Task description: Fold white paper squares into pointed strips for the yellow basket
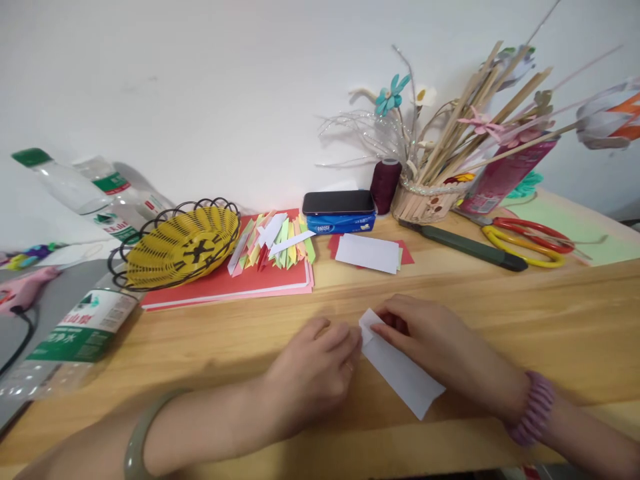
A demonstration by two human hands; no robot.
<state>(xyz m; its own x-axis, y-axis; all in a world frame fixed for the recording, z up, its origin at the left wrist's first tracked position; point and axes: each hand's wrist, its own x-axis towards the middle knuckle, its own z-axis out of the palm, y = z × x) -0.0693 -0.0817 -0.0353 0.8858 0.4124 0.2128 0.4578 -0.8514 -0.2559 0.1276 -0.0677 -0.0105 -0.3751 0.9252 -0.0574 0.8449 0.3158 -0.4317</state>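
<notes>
A white strip of paper (400,377) slants over the wooden table between my hands, with a small fold at its upper left end. My right hand (425,333) grips that upper end between thumb and fingers, and a purple hair tie circles the wrist. Close by on the left, my left hand (320,360) has its fingers curled in, their tips at the paper's left corner. Whether anything is pinched in them is hidden. Beyond my hands lies a small stack of white paper rectangles (367,253) over red ones.
Behind are a yellow basket (183,247), folded paper strips (275,240) on red sheets (175,293), and a phone (339,201) on a blue tissue pack (340,223). A green-handled cutter (470,247) and scissors (525,243) lie right. Plastic bottles (85,327) stand left.
</notes>
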